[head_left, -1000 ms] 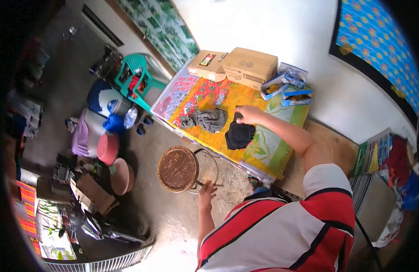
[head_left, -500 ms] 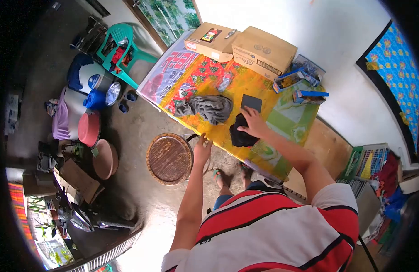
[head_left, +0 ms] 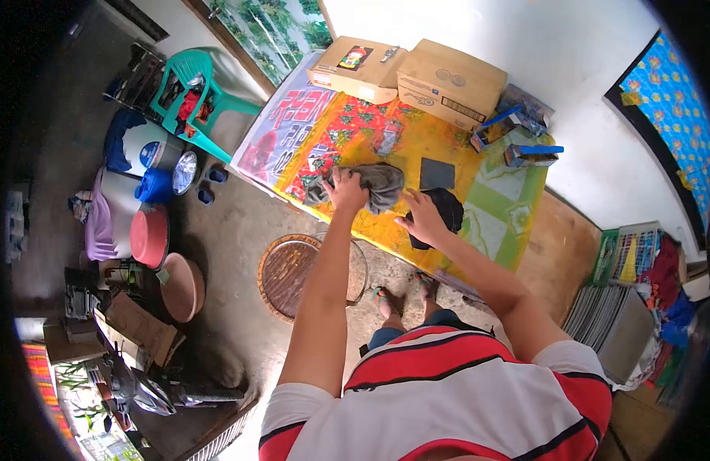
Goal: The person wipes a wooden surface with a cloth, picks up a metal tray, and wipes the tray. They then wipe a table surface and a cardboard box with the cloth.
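My left hand lies on the left part of a crumpled grey cloth on the table, its fingers apart. To the right, my right hand is at the left edge of a black cloth item, fingers spread. A flat dark grey square rests just above the black item. All of them are on the yellow part of the table cover.
Two cardboard boxes and blue-edged boxes stand along the table's back. A round wooden stool is below the table's left edge. A green chair and basins are at left.
My left hand has moved up from the table's edge onto the grey cloth. My right hand has shifted from the top of the black item to its left edge.
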`<control>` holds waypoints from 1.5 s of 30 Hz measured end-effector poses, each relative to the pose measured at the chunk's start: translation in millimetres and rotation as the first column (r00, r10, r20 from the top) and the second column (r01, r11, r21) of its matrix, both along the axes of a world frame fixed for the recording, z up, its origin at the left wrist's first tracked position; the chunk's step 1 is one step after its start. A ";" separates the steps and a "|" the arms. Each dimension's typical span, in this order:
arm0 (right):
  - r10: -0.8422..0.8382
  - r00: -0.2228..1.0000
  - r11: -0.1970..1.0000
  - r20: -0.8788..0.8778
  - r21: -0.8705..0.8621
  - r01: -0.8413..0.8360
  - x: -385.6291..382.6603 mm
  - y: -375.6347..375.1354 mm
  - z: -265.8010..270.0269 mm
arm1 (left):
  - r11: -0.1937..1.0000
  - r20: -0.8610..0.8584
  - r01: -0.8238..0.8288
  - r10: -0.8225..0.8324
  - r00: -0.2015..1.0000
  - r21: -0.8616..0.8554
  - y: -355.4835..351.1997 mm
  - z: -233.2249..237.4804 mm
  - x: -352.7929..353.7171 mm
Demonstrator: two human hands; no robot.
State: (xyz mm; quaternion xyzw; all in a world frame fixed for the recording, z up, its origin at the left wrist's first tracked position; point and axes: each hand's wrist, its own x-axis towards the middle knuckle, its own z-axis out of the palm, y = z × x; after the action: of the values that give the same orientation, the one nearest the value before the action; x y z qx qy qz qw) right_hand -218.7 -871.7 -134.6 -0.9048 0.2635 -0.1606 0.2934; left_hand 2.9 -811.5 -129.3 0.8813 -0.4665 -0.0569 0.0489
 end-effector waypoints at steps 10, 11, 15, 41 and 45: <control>-0.547 0.817 0.206 0.184 0.975 -0.081 75.7 -4.9 82.8 | 0.780 -0.401 -0.162 -0.123 0.908 -0.605 -2.9 137.2 10.0; -0.551 0.815 0.027 0.178 0.980 -0.196 85.2 -14.5 84.3 | 0.733 -0.434 -0.179 -0.174 0.884 -0.657 -2.1 144.9 8.7; -0.541 0.651 -0.266 0.532 0.626 -0.733 107.2 -23.2 109.4 | 0.625 -0.534 -0.250 -0.320 0.783 -0.740 8.0 171.4 -10.3; -0.253 0.967 0.966 0.036 -0.038 0.254 -64.0 12.8 -38.1 | 0.449 -0.877 -0.761 -0.130 0.463 -0.469 -10.0 9.4 129.0; -0.409 0.884 0.913 0.228 0.120 0.391 -63.5 4.5 -23.3 | 0.660 -0.509 -0.729 0.570 0.645 -0.184 -38.1 32.7 102.5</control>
State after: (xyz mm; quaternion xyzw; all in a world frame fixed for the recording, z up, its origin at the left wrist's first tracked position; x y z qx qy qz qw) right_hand -282.2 -867.3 -157.9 -0.7928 0.4110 -0.3198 0.3166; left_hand 105.5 -849.6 -96.6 0.9311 -0.0915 -0.1277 0.3290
